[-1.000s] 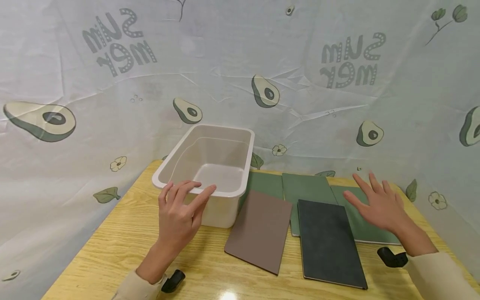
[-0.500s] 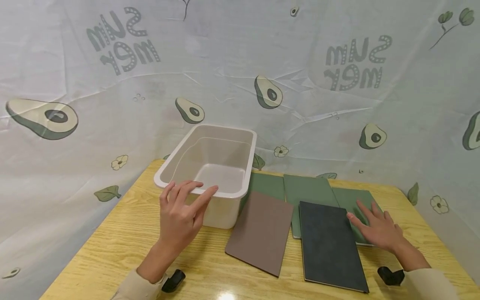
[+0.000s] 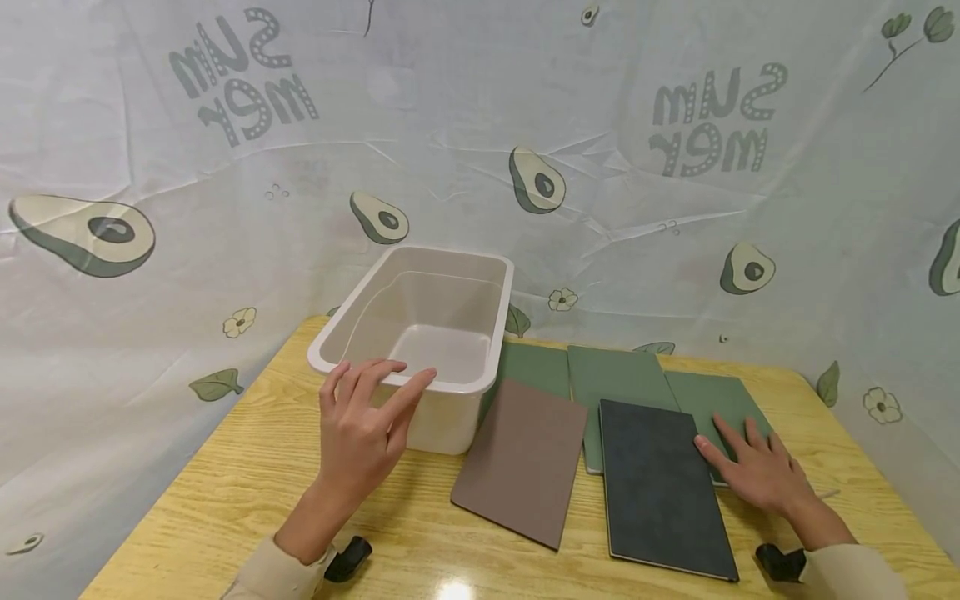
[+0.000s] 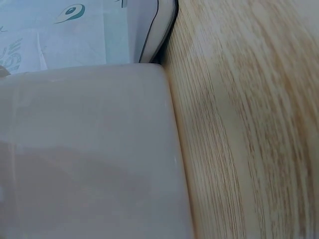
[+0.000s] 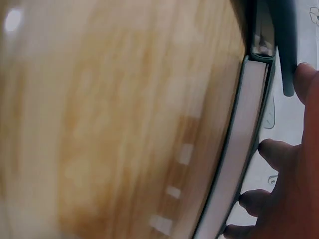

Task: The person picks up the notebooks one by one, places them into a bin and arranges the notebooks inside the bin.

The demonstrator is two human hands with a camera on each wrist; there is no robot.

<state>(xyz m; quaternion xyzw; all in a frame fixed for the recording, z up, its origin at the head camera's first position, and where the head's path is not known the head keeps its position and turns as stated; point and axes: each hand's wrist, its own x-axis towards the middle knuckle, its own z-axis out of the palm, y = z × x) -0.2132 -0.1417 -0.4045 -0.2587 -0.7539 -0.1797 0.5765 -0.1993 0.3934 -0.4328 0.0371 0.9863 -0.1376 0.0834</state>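
My left hand [image 3: 360, 442] is at the near rim of an off-white plastic bin [image 3: 442, 425], its loosely bent fingers reaching over the edge. The bin's wall [image 4: 89, 149] fills much of the left wrist view. On the right, my right hand [image 3: 765, 471] lies with spread fingers over the near part of the rightmost green book [image 3: 716, 396]. Its fingertips touch that book's cover in the right wrist view, where the white page block [image 5: 237, 134] shows. The thumb [image 5: 304, 77] is right at the edge of a black book [image 3: 663, 492], which overlaps the green books.
A brown book [image 3: 525, 462] lies between bin and black book. Behind these are a middle green book [image 3: 618, 371] and another green book [image 3: 536, 367] partly hidden by the bin. All stand on a wooden table [image 3: 225, 500], with a printed curtain [image 3: 450, 125] behind.
My right hand has come down and nearer from above the rightmost green book onto its cover, with the thumb by the black book. The left hand stays at the bin's rim.
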